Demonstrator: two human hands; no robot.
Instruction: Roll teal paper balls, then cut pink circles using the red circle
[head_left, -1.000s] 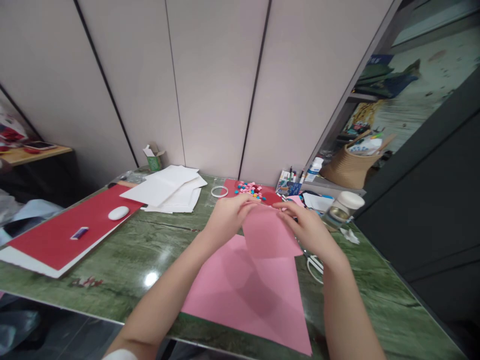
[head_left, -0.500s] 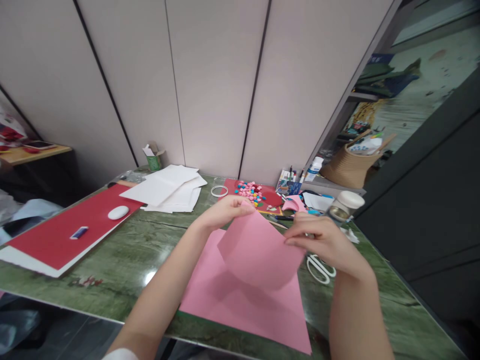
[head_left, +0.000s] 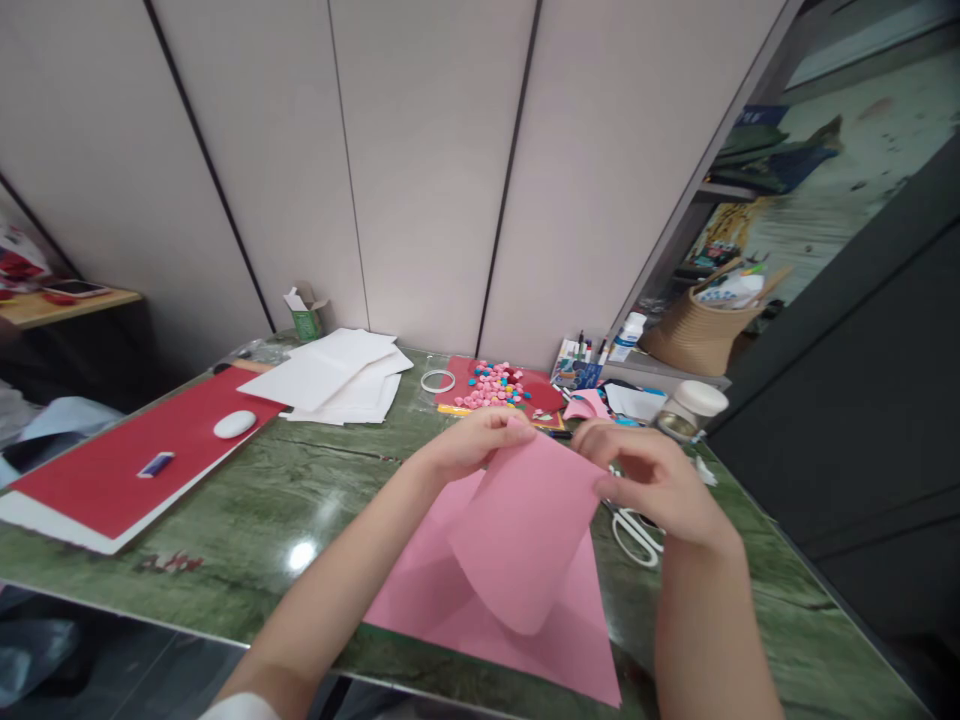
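Observation:
A piece of pink paper (head_left: 525, 530) hangs from both hands, its lower edge rounded and curling toward me. My left hand (head_left: 484, 440) pinches its upper left corner. At the upper right corner, my right hand (head_left: 649, 480) grips the paper between thumb and fingers. Below it lies a larger pink sheet (head_left: 420, 600) flat on the table, partly covered by the held piece and its shadow. White-handled scissors (head_left: 636, 535) rest just beside my right hand, their blades mostly hidden behind it.
Small coloured pieces (head_left: 495, 385) are heaped on red paper at the back. White sheets (head_left: 337, 370) and a red sheet (head_left: 97, 450) with a white oval object (head_left: 235, 424) lie left on the green table (head_left: 247, 540). A lidded jar (head_left: 690, 408) stands at right.
Both hands have shifted slightly, the left one to the right and a little lower. The held pink paper has turned, and its lower edge hangs nearer to me.

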